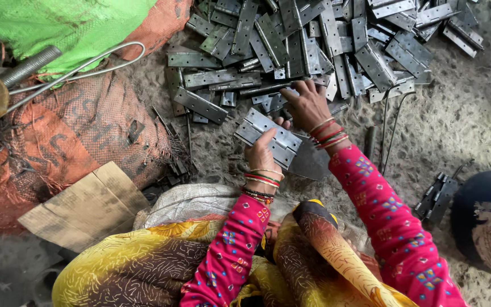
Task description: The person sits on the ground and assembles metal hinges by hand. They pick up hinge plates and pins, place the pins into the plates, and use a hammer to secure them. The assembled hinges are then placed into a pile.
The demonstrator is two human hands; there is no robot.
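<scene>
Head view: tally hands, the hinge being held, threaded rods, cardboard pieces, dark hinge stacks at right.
Hands: 2 (left hand, right hand)
Held hinge: 1
Threaded rod: 1
Cardboard piece: 1
Dark hinge stack: 1
Total: 6

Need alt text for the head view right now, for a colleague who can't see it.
Seen from above, the left hand holds an open grey metal hinge while the right hand reaches into a heap of hinges on the gritty floor. Orange sacks lie to the left.
</scene>
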